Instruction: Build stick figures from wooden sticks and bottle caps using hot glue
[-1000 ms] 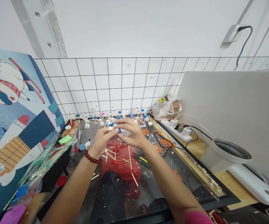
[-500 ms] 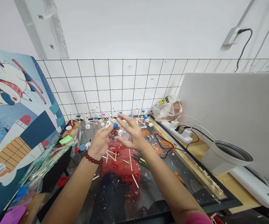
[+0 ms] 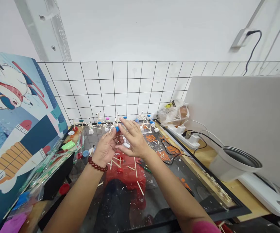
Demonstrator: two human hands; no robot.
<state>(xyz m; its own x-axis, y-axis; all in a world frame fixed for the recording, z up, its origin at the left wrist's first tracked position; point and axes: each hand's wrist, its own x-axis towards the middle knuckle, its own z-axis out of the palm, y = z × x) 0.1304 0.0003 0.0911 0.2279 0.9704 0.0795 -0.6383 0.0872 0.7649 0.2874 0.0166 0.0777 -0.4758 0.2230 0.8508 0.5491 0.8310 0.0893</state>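
Observation:
My left hand [image 3: 107, 146], with a dark red bead bracelet [image 3: 97, 164] on its wrist, pinches a small blue disc [image 3: 117, 128] at its fingertips. My right hand [image 3: 133, 137] is raised just beside it, fingers spread, holding nothing, and its fingertips are close to the disc. Behind both hands stands a row of small matchstick structures [image 3: 113, 124] with white, blue and pink round ends. Loose wooden sticks [image 3: 114, 160] lie below my hands on a red plastic sheet [image 3: 127, 176].
A dark work mat [image 3: 169, 161] in a black frame holds scattered sticks and shavings. A power strip [image 3: 183, 136], plastic bag [image 3: 173, 113] and white bucket [image 3: 234, 163] stand to the right. Packets and a large illustrated board [image 3: 16, 97] stand left.
My hands have moved apart since the earliest frame, when both met at the blue disc. My right hand has opened and its fingers have spread, while the disc has shifted slightly left.

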